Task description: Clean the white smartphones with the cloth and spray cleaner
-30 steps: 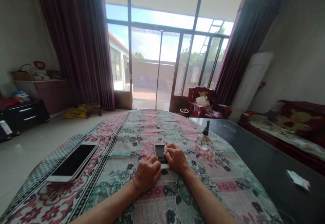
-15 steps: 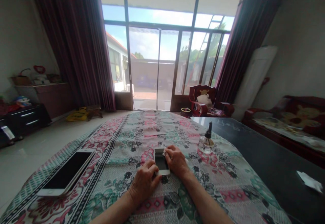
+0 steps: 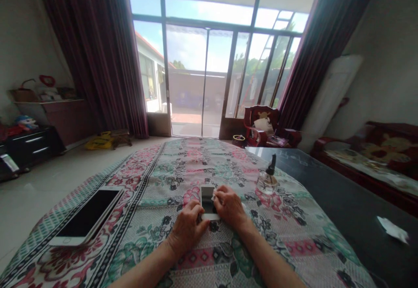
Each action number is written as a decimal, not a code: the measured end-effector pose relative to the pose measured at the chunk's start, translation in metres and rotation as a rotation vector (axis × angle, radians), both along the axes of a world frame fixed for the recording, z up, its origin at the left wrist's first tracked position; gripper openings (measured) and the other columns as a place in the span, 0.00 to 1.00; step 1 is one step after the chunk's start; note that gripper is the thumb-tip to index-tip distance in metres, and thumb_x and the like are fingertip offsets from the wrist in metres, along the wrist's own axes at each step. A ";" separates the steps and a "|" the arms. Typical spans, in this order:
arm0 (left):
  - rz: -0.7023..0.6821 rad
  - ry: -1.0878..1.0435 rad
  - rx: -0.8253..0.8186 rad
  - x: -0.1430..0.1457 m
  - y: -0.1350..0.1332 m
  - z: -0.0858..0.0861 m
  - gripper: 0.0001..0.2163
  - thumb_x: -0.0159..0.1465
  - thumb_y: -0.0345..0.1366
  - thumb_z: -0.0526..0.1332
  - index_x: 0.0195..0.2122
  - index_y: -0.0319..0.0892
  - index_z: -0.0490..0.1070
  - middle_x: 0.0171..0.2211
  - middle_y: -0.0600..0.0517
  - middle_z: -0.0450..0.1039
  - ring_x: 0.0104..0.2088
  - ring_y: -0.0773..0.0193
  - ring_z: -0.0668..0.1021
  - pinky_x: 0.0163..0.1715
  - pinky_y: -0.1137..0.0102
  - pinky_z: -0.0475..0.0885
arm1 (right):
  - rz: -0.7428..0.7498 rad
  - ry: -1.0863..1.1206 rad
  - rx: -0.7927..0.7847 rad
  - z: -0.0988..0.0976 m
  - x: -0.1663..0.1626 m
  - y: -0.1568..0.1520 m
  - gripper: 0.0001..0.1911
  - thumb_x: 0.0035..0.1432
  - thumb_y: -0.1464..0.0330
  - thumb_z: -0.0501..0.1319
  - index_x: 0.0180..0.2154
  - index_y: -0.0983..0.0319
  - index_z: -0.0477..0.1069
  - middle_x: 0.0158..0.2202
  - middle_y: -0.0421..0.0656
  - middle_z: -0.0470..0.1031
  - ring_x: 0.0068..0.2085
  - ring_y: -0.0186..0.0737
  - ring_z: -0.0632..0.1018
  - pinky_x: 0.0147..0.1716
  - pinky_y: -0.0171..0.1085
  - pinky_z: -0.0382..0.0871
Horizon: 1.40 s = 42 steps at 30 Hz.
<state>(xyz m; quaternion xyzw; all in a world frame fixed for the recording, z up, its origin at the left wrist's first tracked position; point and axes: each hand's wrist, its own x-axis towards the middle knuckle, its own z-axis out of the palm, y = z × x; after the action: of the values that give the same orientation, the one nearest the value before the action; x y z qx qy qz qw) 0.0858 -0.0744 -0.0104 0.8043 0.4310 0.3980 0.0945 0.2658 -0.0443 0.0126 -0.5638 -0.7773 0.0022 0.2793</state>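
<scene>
A small white phone (image 3: pixel 207 198) lies face up on the flowered tablecloth (image 3: pixel 156 236) in front of me. My left hand (image 3: pixel 187 228) has its fingers curled on the phone's near left corner and steadies it. My right hand (image 3: pixel 230 207) is closed on a small white wad (image 3: pixel 214 197), pressed onto the right side of the screen. A small clear glass bottle with a black top (image 3: pixel 268 177) stands just right of my right hand.
A larger white phone with a dark screen (image 3: pixel 87 215) lies at the cloth's left edge. The bare dark tabletop (image 3: pixel 352 218) at right carries a crumpled white paper (image 3: pixel 393 229). Sliding glass doors, curtains, a red armchair (image 3: pixel 261 128) and a sofa (image 3: pixel 375 157) lie beyond.
The view shifted slightly. My right hand's wad moved a little over the small phone's screen, and my left fingers crept further onto its near corner. Nothing else moved.
</scene>
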 end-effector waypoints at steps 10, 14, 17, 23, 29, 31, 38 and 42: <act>-0.008 -0.003 0.014 -0.003 0.006 -0.012 0.04 0.56 0.31 0.65 0.32 0.41 0.72 0.35 0.50 0.73 0.39 0.60 0.76 0.40 0.67 0.73 | 0.003 -0.058 0.002 0.002 -0.004 -0.012 0.10 0.58 0.72 0.56 0.33 0.59 0.76 0.38 0.44 0.74 0.43 0.40 0.74 0.44 0.35 0.65; -0.005 -0.001 -0.012 -0.002 0.005 -0.010 0.03 0.56 0.30 0.65 0.31 0.40 0.73 0.35 0.49 0.74 0.38 0.60 0.77 0.40 0.67 0.74 | 0.001 -0.091 -0.008 0.003 -0.007 -0.001 0.12 0.62 0.71 0.54 0.35 0.58 0.76 0.40 0.44 0.75 0.43 0.41 0.74 0.46 0.36 0.64; -0.007 -0.010 -0.001 -0.002 0.005 -0.009 0.03 0.56 0.31 0.65 0.31 0.41 0.73 0.36 0.49 0.74 0.38 0.59 0.77 0.39 0.66 0.74 | 0.001 -0.131 -0.026 0.009 -0.009 0.015 0.13 0.62 0.70 0.53 0.34 0.59 0.77 0.40 0.45 0.75 0.43 0.41 0.73 0.46 0.37 0.63; -0.013 -0.011 0.014 -0.001 0.005 -0.009 0.01 0.56 0.31 0.64 0.31 0.41 0.74 0.35 0.48 0.75 0.38 0.58 0.77 0.41 0.65 0.75 | -0.032 -0.193 -0.055 0.014 -0.018 0.039 0.15 0.64 0.69 0.52 0.34 0.60 0.76 0.40 0.46 0.75 0.43 0.41 0.72 0.45 0.37 0.61; -0.027 0.009 -0.020 -0.001 0.006 -0.008 0.02 0.58 0.32 0.64 0.31 0.41 0.74 0.35 0.48 0.74 0.39 0.58 0.77 0.41 0.66 0.74 | -0.027 -0.212 -0.037 0.011 -0.023 0.035 0.15 0.65 0.68 0.51 0.34 0.60 0.76 0.40 0.44 0.74 0.44 0.40 0.71 0.46 0.36 0.59; -0.031 0.006 -0.031 -0.001 0.006 -0.007 0.01 0.58 0.32 0.64 0.31 0.41 0.74 0.34 0.48 0.74 0.39 0.58 0.76 0.41 0.66 0.73 | -0.005 -0.204 -0.032 0.010 -0.022 0.029 0.15 0.64 0.69 0.52 0.33 0.60 0.76 0.39 0.44 0.74 0.43 0.40 0.71 0.47 0.36 0.59; -0.030 0.020 -0.046 -0.001 0.006 -0.008 0.02 0.58 0.32 0.64 0.31 0.40 0.74 0.35 0.48 0.74 0.39 0.58 0.76 0.41 0.66 0.73 | 0.065 -0.178 -0.051 0.010 -0.017 -0.003 0.13 0.63 0.71 0.53 0.35 0.59 0.76 0.40 0.43 0.74 0.43 0.39 0.71 0.46 0.35 0.59; -0.041 0.020 -0.054 -0.002 0.007 -0.011 0.02 0.59 0.33 0.63 0.32 0.40 0.74 0.36 0.48 0.73 0.40 0.58 0.76 0.42 0.66 0.73 | 0.106 -0.204 -0.061 0.008 -0.013 -0.016 0.12 0.63 0.71 0.53 0.34 0.60 0.75 0.40 0.43 0.73 0.41 0.37 0.71 0.46 0.35 0.59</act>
<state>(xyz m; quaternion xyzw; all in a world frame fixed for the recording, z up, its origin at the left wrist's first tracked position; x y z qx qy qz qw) 0.0837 -0.0671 -0.0214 0.8141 0.4261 0.3761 0.1199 0.2530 -0.0604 0.0208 -0.5275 -0.8299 -0.0167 0.1808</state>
